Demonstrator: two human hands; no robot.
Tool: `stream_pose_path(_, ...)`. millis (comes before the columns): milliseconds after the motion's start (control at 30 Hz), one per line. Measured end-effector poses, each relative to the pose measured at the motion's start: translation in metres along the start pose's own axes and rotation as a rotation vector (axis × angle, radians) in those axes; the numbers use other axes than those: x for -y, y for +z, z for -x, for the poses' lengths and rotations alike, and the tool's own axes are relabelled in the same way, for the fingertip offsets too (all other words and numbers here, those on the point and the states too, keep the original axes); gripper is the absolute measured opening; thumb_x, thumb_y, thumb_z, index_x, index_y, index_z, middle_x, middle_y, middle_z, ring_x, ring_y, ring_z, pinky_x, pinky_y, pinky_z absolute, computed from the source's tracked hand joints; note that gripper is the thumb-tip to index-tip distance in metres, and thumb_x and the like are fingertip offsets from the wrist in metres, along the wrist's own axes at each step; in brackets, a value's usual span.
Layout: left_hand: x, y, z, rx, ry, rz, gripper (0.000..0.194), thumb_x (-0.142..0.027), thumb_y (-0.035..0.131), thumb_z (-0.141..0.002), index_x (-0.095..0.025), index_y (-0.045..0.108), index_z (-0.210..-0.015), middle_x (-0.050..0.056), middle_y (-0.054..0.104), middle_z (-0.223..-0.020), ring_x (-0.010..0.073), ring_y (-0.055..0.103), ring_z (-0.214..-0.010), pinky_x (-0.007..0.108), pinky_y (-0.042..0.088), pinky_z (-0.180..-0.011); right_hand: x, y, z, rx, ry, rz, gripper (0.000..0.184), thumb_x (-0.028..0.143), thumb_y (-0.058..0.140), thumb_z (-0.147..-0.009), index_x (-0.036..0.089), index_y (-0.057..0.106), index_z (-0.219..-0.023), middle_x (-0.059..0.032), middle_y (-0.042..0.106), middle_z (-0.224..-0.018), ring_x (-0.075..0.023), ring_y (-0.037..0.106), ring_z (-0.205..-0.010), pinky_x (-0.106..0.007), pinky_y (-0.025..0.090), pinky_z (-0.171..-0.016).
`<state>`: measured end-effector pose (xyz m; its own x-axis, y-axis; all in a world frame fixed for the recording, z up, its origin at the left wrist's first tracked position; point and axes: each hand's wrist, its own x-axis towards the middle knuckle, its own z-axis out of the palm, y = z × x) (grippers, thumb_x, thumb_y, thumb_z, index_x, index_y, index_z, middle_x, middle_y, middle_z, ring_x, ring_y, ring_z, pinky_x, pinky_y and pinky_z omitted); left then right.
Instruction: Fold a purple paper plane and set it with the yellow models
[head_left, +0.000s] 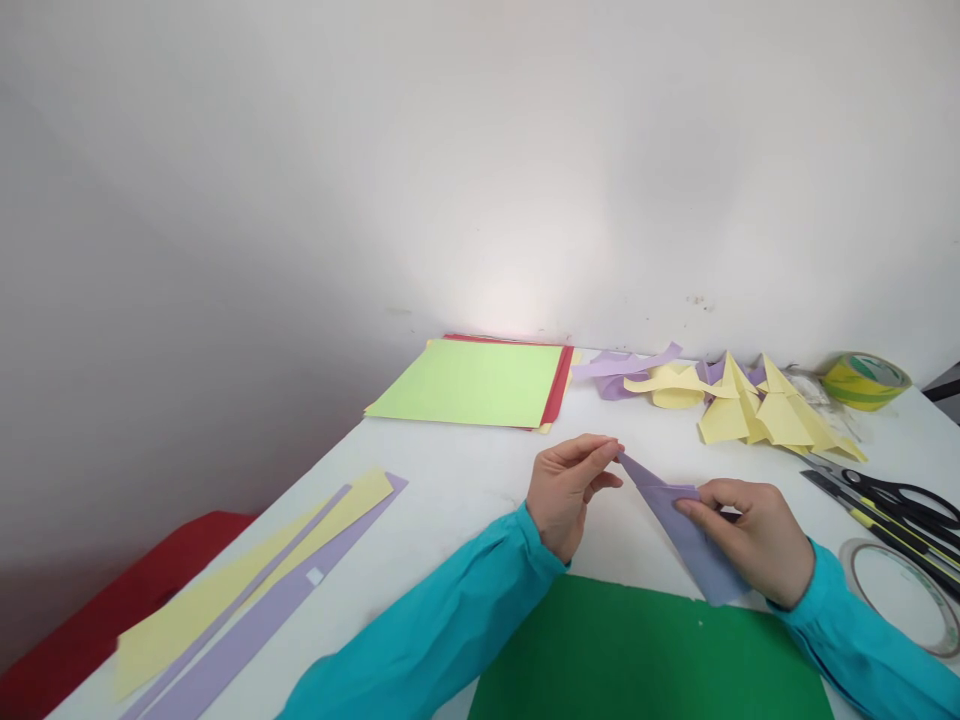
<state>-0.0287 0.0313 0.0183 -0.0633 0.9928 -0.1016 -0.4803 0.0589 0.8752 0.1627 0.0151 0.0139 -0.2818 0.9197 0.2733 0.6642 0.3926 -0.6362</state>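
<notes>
A folded piece of purple paper (pixel 686 530) is held up above the white table, narrow at its upper left tip and wider toward the bottom. My left hand (pixel 570 490) pinches that tip between thumb and fingertips. Around the right edge of the folded paper, my right hand (pixel 750 530) is closed, thumb on the near side; its other fingertips are partly hidden. Under and in front of the paper lies a green sheet (pixel 645 655).
Light green paper (pixel 472 380) tops a stack at the back. Yellow strips (pixel 217 600) and purple strips (pixel 255 640) lie left. Folded yellow pieces (pixel 784 415), purple scraps (pixel 619 370), yellow tape (pixel 866 382), scissors (pixel 907 500) and a clear tape roll (pixel 904 600) are right.
</notes>
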Motion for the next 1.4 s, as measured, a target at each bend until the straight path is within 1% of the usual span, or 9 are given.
stream_pose_path(333,-0.0005,-0.0023,-0.0010,0.064,-0.025,0.000,0.016,-0.028,0.073,-0.062,-0.015,0.070,-0.070,0.003,0.063,-0.074,0.0111,0.054,-0.068,0.018,0.047,-0.050,0.0022,-0.0010,-0.0007,0.008,0.006,-0.006,0.032,0.040,0.051,-0.080,0.020,0.059,-0.057,0.0023,0.059,-0.053,-0.0107,0.051,-0.049,-0.022,0.039,-0.049)
stream_pose_path(500,-0.0013,-0.0023,-0.0009,0.081,-0.035,0.007,0.018,-0.031,0.070,-0.065,-0.015,0.069,-0.072,0.005,0.063,-0.077,0.0131,0.054,-0.071,0.019,0.046,-0.048,0.0027,-0.0011,0.0001,0.004,0.017,-0.016,0.032,0.041,0.051,-0.080,0.020,0.060,-0.057,0.0022,0.058,-0.053,-0.0109,0.050,-0.050,-0.022,0.038,-0.049)
stream_pose_path(667,-0.0023,-0.0024,-0.0012,0.109,-0.030,0.071,0.023,-0.036,0.065,-0.071,-0.014,0.069,-0.077,0.007,0.063,-0.082,0.0155,0.056,-0.076,0.020,0.049,-0.048,0.0021,-0.0006,0.0004,-0.008,-0.005,0.004,0.031,0.040,0.051,-0.080,0.020,0.060,-0.058,0.0019,0.059,-0.054,-0.0110,0.051,-0.050,-0.022,0.038,-0.050)
stream_pose_path(767,-0.0020,-0.0019,-0.0013,0.082,-0.046,0.082,0.022,-0.032,0.070,-0.066,-0.014,0.069,-0.079,0.007,0.063,-0.083,0.0170,0.057,-0.077,0.022,0.051,-0.049,0.0013,0.0002,0.0005,-0.037,-0.047,0.049,0.030,0.038,0.051,-0.081,0.020,0.060,-0.058,0.0016,0.060,-0.055,-0.0116,0.052,-0.052,-0.023,0.038,-0.052)
stream_pose_path(900,-0.0008,-0.0008,-0.0015,0.020,-0.045,0.070,0.020,-0.022,0.076,-0.056,-0.013,0.069,-0.072,0.005,0.064,-0.074,0.0156,0.059,-0.070,0.022,0.051,-0.051,0.0011,0.0006,0.0018,-0.078,-0.116,0.112,0.029,0.037,0.050,-0.082,0.021,0.061,-0.061,0.0006,0.062,-0.057,-0.0127,0.054,-0.054,-0.024,0.039,-0.055)
stream_pose_path(1000,-0.0001,-0.0007,-0.0020,0.013,-0.029,0.077,0.017,-0.021,0.077,-0.055,-0.013,0.069,-0.068,0.004,0.064,-0.070,0.0137,0.059,-0.067,0.021,0.051,-0.049,0.0012,0.0005,0.0025,-0.102,-0.154,0.127,0.028,0.036,0.049,-0.083,0.021,0.061,-0.063,0.0002,0.062,-0.058,-0.0128,0.054,-0.054,-0.025,0.040,-0.056)
stream_pose_path(1233,-0.0004,-0.0016,-0.0030,0.047,-0.039,0.095,0.017,-0.021,0.076,-0.057,-0.014,0.069,-0.070,0.004,0.064,-0.072,0.0121,0.057,-0.064,0.020,0.050,-0.049,0.0030,0.0001,0.0034,-0.157,-0.237,0.171,0.021,0.031,0.051,-0.083,0.020,0.063,-0.068,0.0004,0.062,-0.059,-0.0125,0.054,-0.056,-0.025,0.038,-0.057)
stream_pose_path(1400,-0.0027,0.0001,-0.0011,0.036,-0.052,0.106,0.017,-0.020,0.077,-0.055,-0.014,0.069,-0.069,0.002,0.063,-0.069,0.0103,0.056,-0.061,0.020,0.049,-0.050,0.0061,0.0005,0.0070,-0.263,-0.399,0.284,0.013,0.021,0.054,-0.081,0.017,0.062,-0.072,-0.0019,0.060,-0.061,-0.0130,0.051,-0.059,-0.028,0.036,-0.062)
